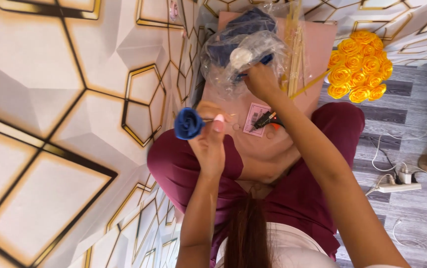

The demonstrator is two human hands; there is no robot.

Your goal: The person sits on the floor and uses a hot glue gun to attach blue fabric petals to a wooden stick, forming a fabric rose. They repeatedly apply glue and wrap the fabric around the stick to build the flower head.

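A rolled dark-blue paper rose (188,123) on a thin stick is pinched in the left hand (209,141), fingers (218,123) pressed together on the stick just beside the bloom. Beyond the rose, the right hand (260,79) reaches into a crumpled clear plastic bag (243,49) holding blue material; whether its fingers are spread or closed I cannot tell. Near the rose, a black glue gun (264,119) lies on the pink board (318,44). Farther off sit thin wooden sticks (295,49) and a cluster of yellow paper roses (360,64).
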